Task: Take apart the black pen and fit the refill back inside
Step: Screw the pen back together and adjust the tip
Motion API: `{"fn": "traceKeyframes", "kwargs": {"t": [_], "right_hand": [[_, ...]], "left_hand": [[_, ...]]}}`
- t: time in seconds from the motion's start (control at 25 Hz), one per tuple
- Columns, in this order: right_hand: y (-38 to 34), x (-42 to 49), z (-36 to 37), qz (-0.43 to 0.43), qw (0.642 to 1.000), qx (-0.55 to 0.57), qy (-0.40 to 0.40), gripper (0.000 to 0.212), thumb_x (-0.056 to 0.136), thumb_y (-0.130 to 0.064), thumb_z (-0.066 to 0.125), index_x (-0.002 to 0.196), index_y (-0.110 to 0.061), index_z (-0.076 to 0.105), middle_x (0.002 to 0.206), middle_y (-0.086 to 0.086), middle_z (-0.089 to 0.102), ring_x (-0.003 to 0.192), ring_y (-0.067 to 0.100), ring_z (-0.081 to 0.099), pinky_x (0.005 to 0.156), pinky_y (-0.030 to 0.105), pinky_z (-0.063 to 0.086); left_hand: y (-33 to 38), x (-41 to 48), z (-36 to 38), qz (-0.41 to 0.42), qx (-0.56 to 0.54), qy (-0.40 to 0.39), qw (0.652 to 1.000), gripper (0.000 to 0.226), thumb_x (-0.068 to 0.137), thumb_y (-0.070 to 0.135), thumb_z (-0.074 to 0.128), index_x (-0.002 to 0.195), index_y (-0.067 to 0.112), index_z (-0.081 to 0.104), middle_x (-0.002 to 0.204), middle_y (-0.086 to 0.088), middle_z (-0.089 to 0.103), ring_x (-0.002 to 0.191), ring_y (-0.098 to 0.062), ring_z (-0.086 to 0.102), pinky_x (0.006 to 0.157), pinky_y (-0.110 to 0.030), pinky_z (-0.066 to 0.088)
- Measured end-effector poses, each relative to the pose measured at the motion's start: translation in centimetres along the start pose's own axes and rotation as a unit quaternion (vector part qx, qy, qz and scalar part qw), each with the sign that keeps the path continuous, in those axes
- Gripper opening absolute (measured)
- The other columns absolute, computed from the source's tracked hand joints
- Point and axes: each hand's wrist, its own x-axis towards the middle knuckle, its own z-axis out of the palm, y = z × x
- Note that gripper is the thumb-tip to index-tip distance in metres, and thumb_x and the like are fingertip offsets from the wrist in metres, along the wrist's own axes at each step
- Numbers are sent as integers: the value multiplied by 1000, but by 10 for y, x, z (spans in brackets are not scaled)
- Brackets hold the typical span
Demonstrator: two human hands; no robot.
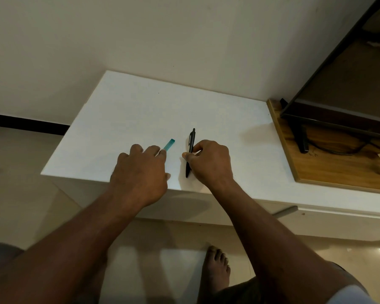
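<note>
While the black pen [190, 151] lies lengthwise away from the body, its middle is pinched by the right hand [208, 163]; left hand [140, 170] beside it, grip unclear, fingers on a teal object [169, 144].

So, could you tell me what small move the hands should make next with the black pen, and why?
Probably lift the black pen off the white table. The right hand already pinches its middle while it lies whole, clip end pointing away. The left hand rests on a teal pen, so it should likely let go to help unscrew.
</note>
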Motion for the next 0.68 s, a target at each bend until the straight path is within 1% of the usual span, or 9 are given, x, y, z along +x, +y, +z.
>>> {"fn": "traceKeyframes", "kwargs": {"t": [0.08,0.2,0.28,0.36,0.44,0.56,0.68], "right_hand": [[0,0,2,4,1000,-7,2,28,89,-40,79,106,-18,74,93,1,76,83,18,70,61,22,44],[1,1,4,6,1000,-5,12,28,88,-41,80,105,-19,72,93,0,75,82,17,68,56,15,38],[1,1,4,3,1000,-5,16,28,87,-40,81,104,-19,72,92,0,74,82,17,67,56,16,38],[1,1,4,-3,1000,-4,16,25,88,-38,80,101,-19,70,91,1,74,82,18,67,56,19,40],[1,0,4,-7,1000,-3,18,24,88,-37,80,100,-19,70,91,1,74,81,17,66,56,19,39],[1,-1,5,-15,999,-6,29,24,90,-36,79,101,-17,71,90,0,72,78,15,62,55,15,35],[0,-3,7,-22,999,-10,46,23,91,-35,78,99,-16,71,85,0,69,75,17,63,55,19,36]], "left_hand": [[5,-1,-1,4,3,6,1000,66,96,54,52,151,18,44,144,0,50,122,-26,47,90,-41,47],[12,-3,0,15,7,16,1000,65,95,56,53,147,16,48,133,-2,51,116,-25,47,86,-39,47],[15,-2,0,16,2,16,1000,65,96,55,54,146,15,49,129,-4,51,114,-24,47,84,-38,47],[18,-2,0,23,2,19,1000,62,97,53,54,144,13,50,124,-5,52,111,-23,48,80,-37,47],[20,-2,0,32,4,19,999,57,98,49,54,142,13,51,122,-5,51,108,-24,47,77,-36,46],[20,-2,1,32,2,13,999,52,96,38,56,142,14,50,122,-5,51,108,-24,47,75,-36,46],[21,0,1,28,-3,9,1000,54,95,33,57,145,14,48,124,-5,51,110,-24,46,74,-34,44]]}}
